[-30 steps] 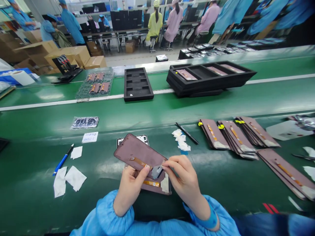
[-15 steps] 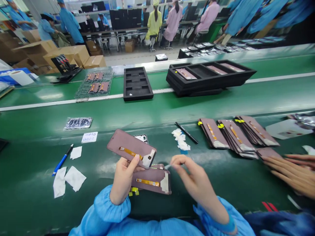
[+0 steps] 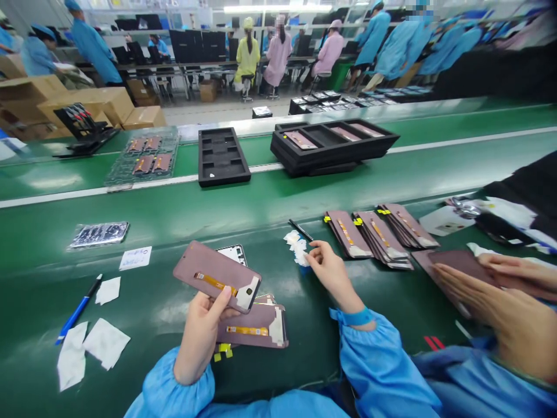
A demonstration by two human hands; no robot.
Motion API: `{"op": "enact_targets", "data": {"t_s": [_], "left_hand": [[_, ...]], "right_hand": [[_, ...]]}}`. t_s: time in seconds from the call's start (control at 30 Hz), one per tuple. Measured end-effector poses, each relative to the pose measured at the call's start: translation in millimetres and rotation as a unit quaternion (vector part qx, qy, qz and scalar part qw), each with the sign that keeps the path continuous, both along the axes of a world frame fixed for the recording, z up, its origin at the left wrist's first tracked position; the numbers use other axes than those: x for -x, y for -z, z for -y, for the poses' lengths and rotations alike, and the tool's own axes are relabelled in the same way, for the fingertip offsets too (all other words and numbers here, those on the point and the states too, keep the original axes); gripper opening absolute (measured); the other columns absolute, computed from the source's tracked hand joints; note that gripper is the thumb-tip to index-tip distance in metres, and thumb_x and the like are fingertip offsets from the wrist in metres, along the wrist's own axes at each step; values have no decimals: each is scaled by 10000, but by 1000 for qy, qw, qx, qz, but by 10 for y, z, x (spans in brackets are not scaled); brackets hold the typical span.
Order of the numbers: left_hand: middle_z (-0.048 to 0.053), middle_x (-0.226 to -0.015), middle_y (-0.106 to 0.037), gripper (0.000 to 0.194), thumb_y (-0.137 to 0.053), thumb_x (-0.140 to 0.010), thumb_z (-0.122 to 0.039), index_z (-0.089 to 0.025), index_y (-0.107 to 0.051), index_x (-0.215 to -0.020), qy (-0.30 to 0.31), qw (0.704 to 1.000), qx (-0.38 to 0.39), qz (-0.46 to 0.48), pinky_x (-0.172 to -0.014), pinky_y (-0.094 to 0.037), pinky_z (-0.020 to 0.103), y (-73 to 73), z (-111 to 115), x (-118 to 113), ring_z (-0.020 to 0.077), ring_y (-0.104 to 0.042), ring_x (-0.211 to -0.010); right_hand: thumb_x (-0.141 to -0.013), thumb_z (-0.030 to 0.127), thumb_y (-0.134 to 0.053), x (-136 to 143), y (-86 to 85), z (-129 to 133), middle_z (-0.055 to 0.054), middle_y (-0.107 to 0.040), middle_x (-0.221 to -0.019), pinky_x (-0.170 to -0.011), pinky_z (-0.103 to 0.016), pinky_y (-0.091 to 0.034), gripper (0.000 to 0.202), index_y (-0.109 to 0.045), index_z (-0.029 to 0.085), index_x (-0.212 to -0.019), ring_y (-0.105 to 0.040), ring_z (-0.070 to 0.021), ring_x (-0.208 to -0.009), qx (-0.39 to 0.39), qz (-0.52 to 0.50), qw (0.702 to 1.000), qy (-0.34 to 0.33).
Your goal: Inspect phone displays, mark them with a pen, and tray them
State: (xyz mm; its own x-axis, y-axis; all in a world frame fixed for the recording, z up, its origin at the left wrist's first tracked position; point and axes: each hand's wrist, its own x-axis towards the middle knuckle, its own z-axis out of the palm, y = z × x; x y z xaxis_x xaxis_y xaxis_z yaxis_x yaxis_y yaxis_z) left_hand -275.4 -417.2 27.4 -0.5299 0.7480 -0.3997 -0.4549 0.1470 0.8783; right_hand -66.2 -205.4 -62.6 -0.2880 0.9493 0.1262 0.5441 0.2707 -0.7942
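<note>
The person at the green counter (image 3: 391, 174) is in the middle of preparing a phone panel (image 3: 216, 275): I think the step is taking a small film off its back and putting the scrap aside. The left hand (image 3: 202, 331) holds this panel above the counter, back side up, with the thumb pressed on its near edge beside the orange ribbon. A second panel (image 3: 256, 326) lies flat on the counter just under it.

The right hand (image 3: 328, 268) is stretched out to the pile of white scraps (image 3: 296, 247). Its fingers are pinched narrow at the pile (whether a scrap sits between them, I cannot tell). A black pen (image 3: 300, 230) lies just behind the pile.

In my judgement the next move calls for the right hand to come back to the held panel, which must stay steady.

At the right, another worker's hands (image 3: 487, 290) rest on panels lying there, next to the fanned stacks (image 3: 374, 232).
</note>
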Motion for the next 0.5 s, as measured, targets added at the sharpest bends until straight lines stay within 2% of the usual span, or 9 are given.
{"op": "enact_targets", "data": {"t_s": [0.13, 0.2, 0.27, 0.3, 0.33, 0.37, 0.43, 0.5], "left_hand": [[58, -840, -740, 393, -795, -703, -408, -116, -672, -935, 12, 1000, 0, 1, -618, -579, 243, 26, 13, -17, 163, -696, -691], [63, -840, -739, 373, -765, -743, -411, -116, -662, -947, 43, 999, -1, 14, -631, -577, 251, 36, 23, -38, 157, -692, -681], [66, -832, -735, 349, -725, -786, -414, -119, -648, -956, 88, 996, -5, 30, -635, -575, 260, 48, 31, -72, 153, -687, -661], [65, -820, -732, 341, -710, -800, -417, -119, -643, -951, 113, 993, -8, 37, -632, -572, 259, 56, 34, -94, 148, -684, -647], [65, -807, -728, 339, -700, -808, -422, -119, -641, -950, 140, 989, -9, 47, -628, -569, 258, 67, 36, -120, 146, -682, -638], [64, -795, -723, 345, -699, -808, -427, -118, -642, -951, 169, 984, -11, 57, -621, -566, 253, 81, 38, -149, 145, -682, -634], [61, -788, -714, 374, -716, -790, -434, -118, -650, -978, 228, 970, -19, 84, -602, -555, 233, 113, 41, -213, 141, -681, -636], [64, -801, -707, 415, -732, -769, -447, -119, -659, -1012, 278, 954, -27, 112, -592, -548, 221, 141, 47, -272, 137, -678, -645]], "right_hand": [[-737, 398, -606, 24, -40, 64, -83, -548, -908, -834, -455, -421, 322, -575, 203, -991, -530, -291, -914, -52, 54, 996, 53], [-753, 448, -615, 43, -113, 139, -94, -535, -945, -847, -447, -420, 361, -576, 199, -1012, -522, -287, -929, -59, 38, 996, 62], [-793, 527, -602, 101, -202, 265, -78, -559, -903, -810, -401, -444, 368, -578, 205, -968, -541, -248, -856, 6, -44, 999, 20], [-808, 572, -588, 145, -249, 348, -75, -584, -891, -789, -378, -456, 387, -584, 207, -937, -555, -231, -828, 75, -105, 991, -24], [-815, 623, -567, 198, -297, 443, -80, -613, -900, -780, -364, -467, 429, -592, 207, -915, -576, -223, -826, 163, -174, 968, -79], [-815, 679, -534, 254, -345, 546, -92, -642, -934, -789, -363, -476, 490, -607, 205, -915, -600, -228, -854, 258, -239, 926, -136], [-797, 769, -463, 362, -434, 761, -118, -672, -1038, -849, -401, -483, 628, -635, 201, -1002, -633, -265, -958, 427, -338, 807, -227], [-800, 771, -447, 443, -505, 956, -131, -683, -1085, -905, -439, -471, 690, -629, 188, -1122, -643, -294, -1016, 546, -383, 691, -278]]}}
